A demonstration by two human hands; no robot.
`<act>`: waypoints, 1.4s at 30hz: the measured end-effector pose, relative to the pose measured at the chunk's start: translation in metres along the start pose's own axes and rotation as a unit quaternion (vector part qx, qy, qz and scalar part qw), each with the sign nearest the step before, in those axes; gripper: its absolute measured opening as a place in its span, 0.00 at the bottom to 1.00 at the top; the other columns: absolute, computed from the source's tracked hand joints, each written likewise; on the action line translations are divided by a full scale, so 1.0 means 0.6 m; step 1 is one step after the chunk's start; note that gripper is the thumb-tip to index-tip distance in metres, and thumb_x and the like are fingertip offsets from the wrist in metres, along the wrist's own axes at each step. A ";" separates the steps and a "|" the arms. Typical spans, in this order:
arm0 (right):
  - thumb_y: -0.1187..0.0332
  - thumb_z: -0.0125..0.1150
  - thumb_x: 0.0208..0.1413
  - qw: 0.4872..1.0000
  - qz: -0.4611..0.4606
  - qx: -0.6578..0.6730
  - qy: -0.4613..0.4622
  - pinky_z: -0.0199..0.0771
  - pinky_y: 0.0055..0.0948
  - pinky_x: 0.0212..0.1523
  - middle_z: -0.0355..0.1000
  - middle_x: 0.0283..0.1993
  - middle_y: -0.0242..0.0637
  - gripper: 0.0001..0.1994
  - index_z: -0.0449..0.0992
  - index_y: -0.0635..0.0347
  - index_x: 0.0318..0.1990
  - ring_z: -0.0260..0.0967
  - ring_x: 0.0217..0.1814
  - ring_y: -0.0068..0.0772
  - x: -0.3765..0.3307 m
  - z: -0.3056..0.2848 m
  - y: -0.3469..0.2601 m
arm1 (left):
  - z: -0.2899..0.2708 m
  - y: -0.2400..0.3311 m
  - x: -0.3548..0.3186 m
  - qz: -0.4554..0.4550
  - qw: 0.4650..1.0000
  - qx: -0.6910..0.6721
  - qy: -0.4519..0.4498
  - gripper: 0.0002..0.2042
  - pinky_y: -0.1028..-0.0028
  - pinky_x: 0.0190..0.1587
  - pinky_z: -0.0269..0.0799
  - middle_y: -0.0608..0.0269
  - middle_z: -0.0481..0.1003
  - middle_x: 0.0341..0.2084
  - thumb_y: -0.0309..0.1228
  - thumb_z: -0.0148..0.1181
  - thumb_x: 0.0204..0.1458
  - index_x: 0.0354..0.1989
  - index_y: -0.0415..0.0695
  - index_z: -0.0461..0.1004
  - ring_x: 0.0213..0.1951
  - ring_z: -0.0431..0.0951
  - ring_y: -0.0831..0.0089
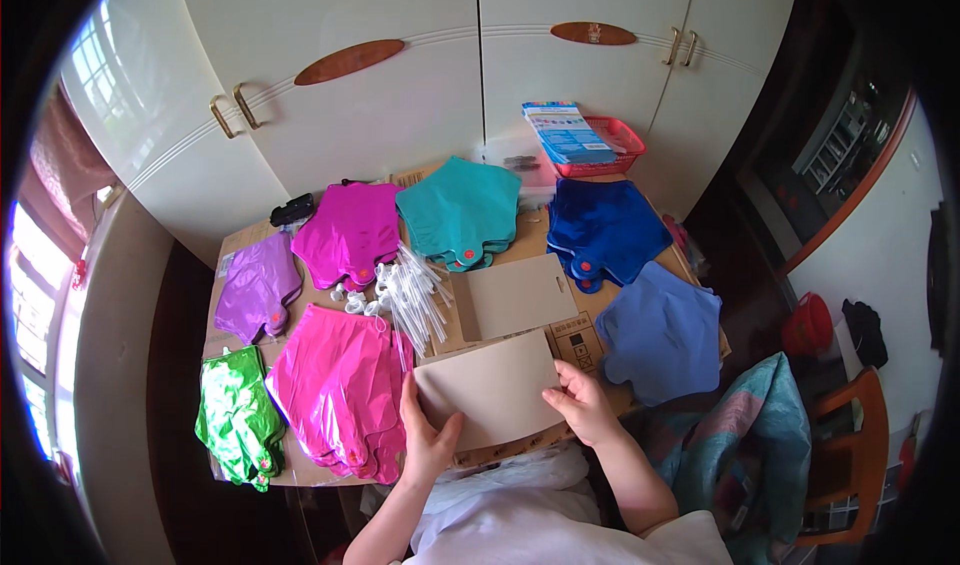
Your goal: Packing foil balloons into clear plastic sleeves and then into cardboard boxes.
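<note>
The person's left hand (430,443) grips the lower left corner of a blank tan card (488,387), fingers along its left edge and thumb by its lower edge. The right hand (582,407) pinches the card's right edge between thumb and fingers. The card is held over the near edge of a cardboard-covered counter (530,237). Just beyond lies a second tan card (515,297) with a slot. To its left are white sticks (418,297) and white cups (358,300). Stacks of flat, star-like foil shapes surround these: hot pink (335,390), green (240,410), purple (256,283), magenta (347,227), teal (460,207), dark blue (608,223) and paler blue (662,330). At the back, blue packets (565,133) rest on a red basket (630,140).
</note>
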State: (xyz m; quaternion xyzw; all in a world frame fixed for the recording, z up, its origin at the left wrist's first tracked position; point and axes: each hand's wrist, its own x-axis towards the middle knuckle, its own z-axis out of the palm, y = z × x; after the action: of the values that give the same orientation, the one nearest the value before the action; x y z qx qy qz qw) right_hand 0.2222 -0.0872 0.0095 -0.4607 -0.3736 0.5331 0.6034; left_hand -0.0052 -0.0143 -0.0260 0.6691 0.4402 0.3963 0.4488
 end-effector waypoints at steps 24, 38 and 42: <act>0.75 0.57 0.52 0.969 -0.083 -0.193 -0.127 0.70 0.17 0.28 0.71 0.28 0.29 0.07 0.70 0.62 0.39 0.69 0.29 0.14 0.006 0.175 0.000 | -0.278 0.012 -0.155 0.064 0.998 -0.014 -0.004 0.05 0.80 0.27 0.68 0.65 0.76 0.21 0.17 0.58 0.44 0.31 0.35 0.77 0.24 0.74 0.82; 0.57 0.55 0.43 0.799 0.115 -0.449 -0.384 0.71 0.41 0.34 0.73 0.31 0.48 0.16 0.71 0.58 0.35 0.73 0.33 0.48 -0.080 0.556 0.544 | -0.360 -0.121 -0.523 -0.283 0.895 -0.022 0.343 0.10 0.77 0.38 0.68 0.67 0.76 0.32 0.18 0.49 0.47 0.37 0.35 0.74 0.35 0.73 0.80; 0.59 0.56 0.42 0.778 0.257 -0.384 -0.425 0.70 0.36 0.35 0.72 0.31 0.43 0.14 0.69 0.56 0.34 0.71 0.35 0.42 -0.070 0.540 0.617 | -0.369 -0.189 -0.533 -0.331 0.859 -0.102 0.378 0.12 0.77 0.39 0.68 0.66 0.75 0.31 0.18 0.49 0.45 0.39 0.36 0.73 0.35 0.73 0.78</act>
State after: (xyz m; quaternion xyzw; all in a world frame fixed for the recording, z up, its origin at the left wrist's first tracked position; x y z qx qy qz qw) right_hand -0.2002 -0.0751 -0.2462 -0.4596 -0.6332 0.6228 -0.0030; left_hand -0.3320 -0.2367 -0.1142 0.2336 0.7286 0.4898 0.4179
